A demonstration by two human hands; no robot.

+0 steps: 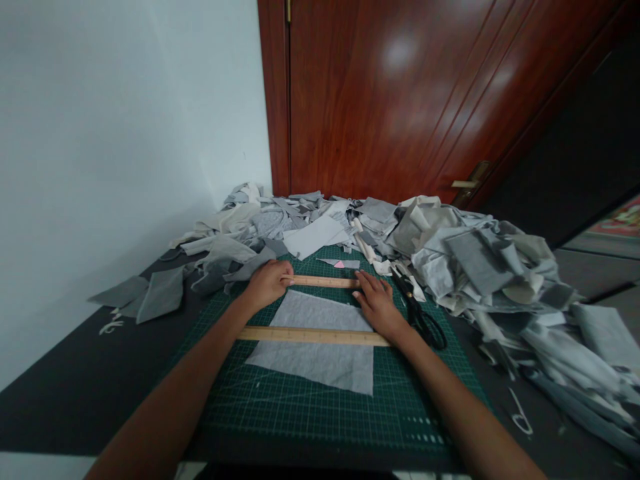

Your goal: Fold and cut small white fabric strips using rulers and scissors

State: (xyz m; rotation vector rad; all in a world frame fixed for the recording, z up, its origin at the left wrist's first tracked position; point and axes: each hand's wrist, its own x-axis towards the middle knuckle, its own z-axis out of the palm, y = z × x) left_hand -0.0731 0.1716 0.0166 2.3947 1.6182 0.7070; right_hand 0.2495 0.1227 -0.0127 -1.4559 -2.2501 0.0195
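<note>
- The upper ruler [325, 281] spans the two hands just beyond the far edge of the grey cloth [320, 370]; it looks light, stiff and wooden — best taken by its ends.
- The left hand [270, 285] pinches its left end between thumb and fingers; the right hand [377, 303] has its fingers over the right end, though I cannot tell whether it grips or merely rests.
- The cloth lies flat on the green cutting mat [280, 417]; it should be soft, limp and easily creased, so lift by a corner; the lower ruler [315, 336] lies across it — in the way of lifting.
- Black-handled scissors [425, 327] lie beside the right wrist; a scrap heap [475, 260] crowds the mat's right side.
</note>
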